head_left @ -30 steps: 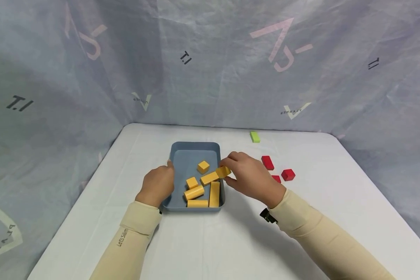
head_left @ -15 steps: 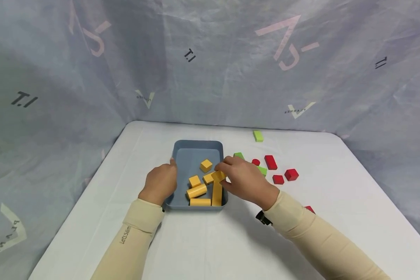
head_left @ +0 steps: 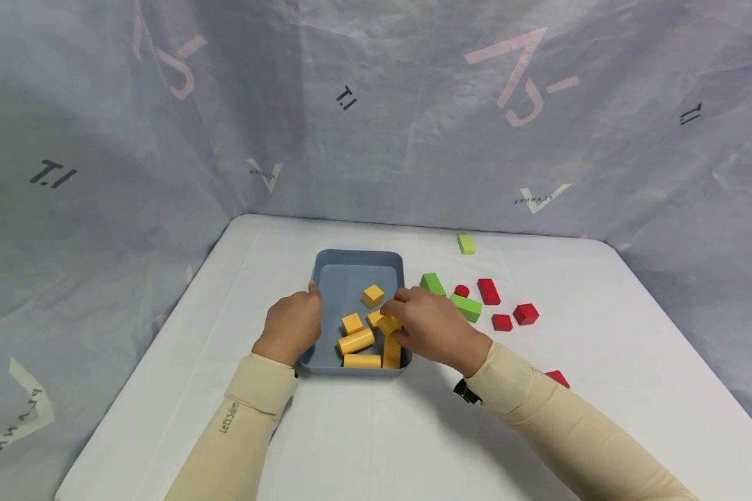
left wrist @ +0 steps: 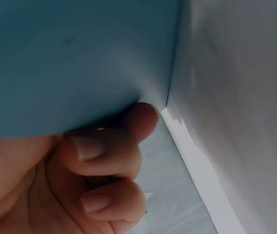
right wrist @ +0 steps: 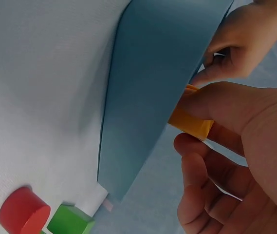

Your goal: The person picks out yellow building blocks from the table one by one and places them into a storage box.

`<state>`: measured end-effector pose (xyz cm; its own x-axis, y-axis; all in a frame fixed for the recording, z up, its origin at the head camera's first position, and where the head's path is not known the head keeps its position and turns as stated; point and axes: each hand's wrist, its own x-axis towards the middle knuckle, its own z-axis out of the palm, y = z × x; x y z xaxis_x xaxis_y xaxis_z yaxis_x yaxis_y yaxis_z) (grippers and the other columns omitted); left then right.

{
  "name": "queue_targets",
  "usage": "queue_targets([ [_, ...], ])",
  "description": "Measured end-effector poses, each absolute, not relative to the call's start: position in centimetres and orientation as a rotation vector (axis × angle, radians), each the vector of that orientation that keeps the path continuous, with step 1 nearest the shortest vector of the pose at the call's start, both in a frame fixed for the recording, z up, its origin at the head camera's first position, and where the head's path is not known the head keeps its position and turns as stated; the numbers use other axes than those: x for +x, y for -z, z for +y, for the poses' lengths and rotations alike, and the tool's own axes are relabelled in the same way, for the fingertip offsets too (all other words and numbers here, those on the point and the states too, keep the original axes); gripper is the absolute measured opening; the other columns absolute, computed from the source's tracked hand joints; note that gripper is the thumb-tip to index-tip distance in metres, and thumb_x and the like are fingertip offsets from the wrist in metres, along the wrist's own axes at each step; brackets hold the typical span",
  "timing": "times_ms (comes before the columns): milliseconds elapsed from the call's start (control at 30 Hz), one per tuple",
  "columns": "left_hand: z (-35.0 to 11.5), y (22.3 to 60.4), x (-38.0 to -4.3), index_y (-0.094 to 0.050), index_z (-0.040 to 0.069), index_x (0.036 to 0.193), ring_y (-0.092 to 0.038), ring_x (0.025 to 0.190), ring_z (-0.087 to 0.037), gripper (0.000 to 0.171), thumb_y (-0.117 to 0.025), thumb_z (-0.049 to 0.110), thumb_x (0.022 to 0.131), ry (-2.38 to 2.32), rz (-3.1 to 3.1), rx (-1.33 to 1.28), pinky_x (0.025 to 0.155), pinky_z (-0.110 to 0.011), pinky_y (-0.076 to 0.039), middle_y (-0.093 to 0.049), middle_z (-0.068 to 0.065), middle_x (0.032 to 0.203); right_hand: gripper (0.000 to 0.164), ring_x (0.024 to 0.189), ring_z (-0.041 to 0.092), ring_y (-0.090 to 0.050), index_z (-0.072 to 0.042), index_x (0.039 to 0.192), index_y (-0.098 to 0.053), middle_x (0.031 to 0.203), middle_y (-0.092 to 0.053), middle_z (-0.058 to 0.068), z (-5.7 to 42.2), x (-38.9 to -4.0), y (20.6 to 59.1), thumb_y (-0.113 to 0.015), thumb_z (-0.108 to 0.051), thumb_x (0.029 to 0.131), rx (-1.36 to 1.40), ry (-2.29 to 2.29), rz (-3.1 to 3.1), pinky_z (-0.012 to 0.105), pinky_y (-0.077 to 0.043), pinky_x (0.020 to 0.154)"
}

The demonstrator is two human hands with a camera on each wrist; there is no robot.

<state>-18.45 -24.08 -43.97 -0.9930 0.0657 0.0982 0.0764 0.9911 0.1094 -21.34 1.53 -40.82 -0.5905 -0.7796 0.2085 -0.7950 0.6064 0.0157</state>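
Note:
On the table stands a blue-grey tray (head_left: 358, 258) holding several yellow blocks. My left hand (head_left: 290, 325) grips its left rim; in the left wrist view curled fingers (left wrist: 111, 151) meet the blue wall. Over the right rim, my right hand (head_left: 437, 327) pinches a yellow block (head_left: 388, 324), which the right wrist view shows between thumb and fingers at the tray's edge. Below it lie a long yellow block (head_left: 391, 352) and, partly covered, another yellow block (head_left: 374, 319). Two yellow cubes, one of them the far cube (head_left: 372, 296), and two cylinders, including the yellow cylinder (head_left: 356, 342), lie nearby.
Right of the tray lie green blocks, such as the green block (head_left: 466, 307), and a red cylinder (head_left: 461, 291). Farther right are several red blocks, among them the red cube (head_left: 526, 314). A light green block (head_left: 466, 244) lies near the back edge. Grey cloth surrounds the table.
My right hand has moved left and slightly down, carrying the yellow block from the right rim to over the tray's inside. The left hand keeps its grip. The whole view shifts slightly.

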Motion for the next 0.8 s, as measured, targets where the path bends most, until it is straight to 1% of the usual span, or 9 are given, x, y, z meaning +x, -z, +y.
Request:
queue_targets([
  [133, -24.1, 44.0, -18.4, -0.047, -0.015, 0.146, -0.060, 0.059, -0.019, 0.054, -0.064, 0.001, 0.097, 0.165, -3.036, -0.111, 0.050, -0.036, -0.051, -0.074, -0.023, 0.096, 0.037, 0.091, 0.011, -0.062, -0.022, 0.118, -0.077, 0.104, -0.071, -0.005, 1.2, -21.5, 41.2, -0.089, -0.025, 0.083, 1.308, -0.088, -2.661, 0.022, -0.055, 0.072],
  [267, -24.1, 44.1, -18.5, -0.047, -0.014, 0.147, -0.061, 0.060, -0.019, 0.055, -0.064, 0.002, 0.097, 0.165, -3.046, -0.102, 0.051, -0.036, -0.052, -0.074, -0.022, 0.098, 0.036, 0.091, 0.011, -0.062, -0.022, 0.119, -0.077, 0.104, -0.071, -0.004, 0.9, -21.5, 41.4, -0.087, -0.024, 0.084, 1.320, -0.100, -2.674, 0.023, -0.056, 0.074],
  [433, -24.1, 44.4, -18.5, -0.047, -0.014, 0.147, -0.063, 0.063, -0.020, 0.055, -0.064, 0.002, 0.098, 0.163, -3.053, -0.094, 0.053, -0.037, -0.053, -0.074, -0.022, 0.099, 0.033, 0.090, 0.011, -0.060, -0.021, 0.118, -0.078, 0.101, -0.070, -0.003, 0.6, -21.3, 41.6, -0.083, -0.023, 0.085, 1.341, -0.093, -2.676, 0.023, -0.055, 0.073],
  [667, -24.0, 44.1, -18.5, -0.047, -0.014, 0.147, -0.060, 0.059, -0.019, 0.055, -0.064, 0.002, 0.098, 0.171, -3.046, -0.094, 0.051, -0.036, -0.051, -0.074, -0.021, 0.095, 0.029, 0.086, 0.011, -0.059, -0.021, 0.112, -0.078, 0.098, -0.069, -0.003, 0.3, -21.1, 41.7, -0.084, -0.025, 0.085, 1.344, -0.060, -2.660, 0.023, -0.054, 0.070],
  [800, -24.0, 43.9, -18.5, -0.047, -0.014, 0.147, -0.061, 0.060, -0.020, 0.055, -0.064, 0.002, 0.097, 0.180, -3.045, -0.085, 0.051, -0.036, -0.051, -0.074, -0.022, 0.096, 0.030, 0.084, 0.010, -0.057, -0.021, 0.114, -0.078, 0.098, -0.069, -0.004, 0.2, -21.2, 42.0, -0.083, -0.026, 0.086, 1.350, -0.050, -2.657, 0.022, -0.053, 0.068],
])
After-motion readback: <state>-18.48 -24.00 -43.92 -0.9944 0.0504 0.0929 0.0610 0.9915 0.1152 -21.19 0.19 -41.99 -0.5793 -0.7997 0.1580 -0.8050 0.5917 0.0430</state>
